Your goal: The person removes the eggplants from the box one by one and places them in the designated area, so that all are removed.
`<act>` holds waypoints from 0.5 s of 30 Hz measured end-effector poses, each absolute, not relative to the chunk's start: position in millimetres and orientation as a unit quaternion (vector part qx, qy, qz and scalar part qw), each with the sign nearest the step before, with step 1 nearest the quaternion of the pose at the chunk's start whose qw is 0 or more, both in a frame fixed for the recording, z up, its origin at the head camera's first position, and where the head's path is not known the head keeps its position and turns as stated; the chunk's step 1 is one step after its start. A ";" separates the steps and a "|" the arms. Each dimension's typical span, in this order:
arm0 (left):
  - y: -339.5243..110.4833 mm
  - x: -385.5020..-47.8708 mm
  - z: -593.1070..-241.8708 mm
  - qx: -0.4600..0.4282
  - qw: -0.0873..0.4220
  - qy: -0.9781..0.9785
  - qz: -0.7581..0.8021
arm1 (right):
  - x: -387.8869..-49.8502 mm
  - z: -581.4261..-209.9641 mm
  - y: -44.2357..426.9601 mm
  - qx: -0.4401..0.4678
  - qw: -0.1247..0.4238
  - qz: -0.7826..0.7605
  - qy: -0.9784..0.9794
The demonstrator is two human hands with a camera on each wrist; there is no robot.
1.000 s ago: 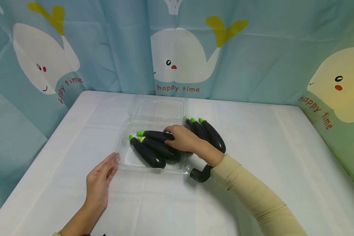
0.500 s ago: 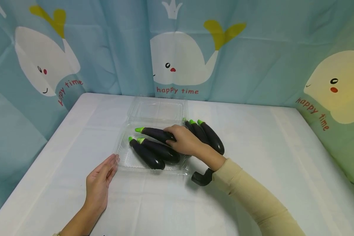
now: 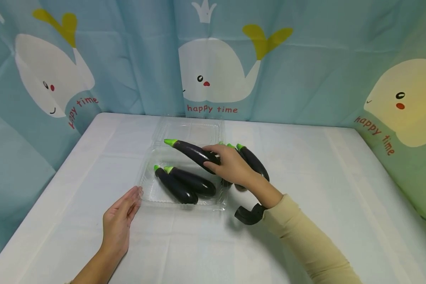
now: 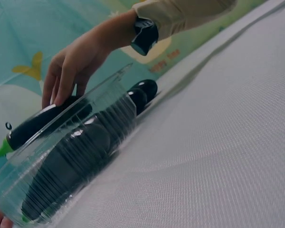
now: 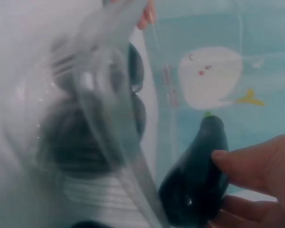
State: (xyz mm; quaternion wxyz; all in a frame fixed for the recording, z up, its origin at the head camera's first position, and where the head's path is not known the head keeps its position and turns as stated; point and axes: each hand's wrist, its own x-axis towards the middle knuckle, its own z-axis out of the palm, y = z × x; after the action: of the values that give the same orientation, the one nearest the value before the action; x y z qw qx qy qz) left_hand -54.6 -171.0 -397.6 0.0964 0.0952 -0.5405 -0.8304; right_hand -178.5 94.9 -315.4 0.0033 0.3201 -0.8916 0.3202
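My right hand (image 3: 232, 165) holds an eggplant (image 3: 191, 152) by its thick end, between thumb and fingers. Its green stem points to the left, and it hangs tilted above a clear plastic clamshell box (image 3: 149, 191). Two more eggplants (image 3: 197, 183) lie side by side on the box floor. At the box's left wall my left hand (image 3: 118, 225) rests its nearly straight fingertips. In the left wrist view the held eggplant (image 4: 42, 123) is above the box rim. The right wrist view shows my thumb (image 5: 242, 164) pressing against its side.
The box's lid (image 3: 189, 132) lies folded back towards the curtain (image 3: 127, 59). Beside the box's right wall several eggplants (image 3: 253, 161) lie on the white tablecloth (image 3: 323, 189), partly hidden by my right hand. A black band (image 3: 250, 215) is at my right wrist.
My right hand has lifted the eggplant up from the other two in the box and drawn slightly to the right. My left hand stays at the box's wall.
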 end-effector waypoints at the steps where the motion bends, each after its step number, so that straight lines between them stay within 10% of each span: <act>1: -171.0 -54.6 -397.7 0.095 0.097 -0.540 -0.831 | -178.5 -313.8 96.2 0.318 0.005 0.324 -0.891; 15: -170.9 -54.5 -398.3 0.090 0.102 -0.535 -0.834 | -175.0 -302.2 122.0 0.260 0.015 0.380 -0.888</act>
State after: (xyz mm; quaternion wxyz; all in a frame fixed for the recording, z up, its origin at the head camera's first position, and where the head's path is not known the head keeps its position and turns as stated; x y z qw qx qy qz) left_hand -54.5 -170.9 -398.3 0.1023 0.0903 -0.5345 -0.8341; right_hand -175.0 122.0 -302.2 0.0153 0.2599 -0.8876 0.3800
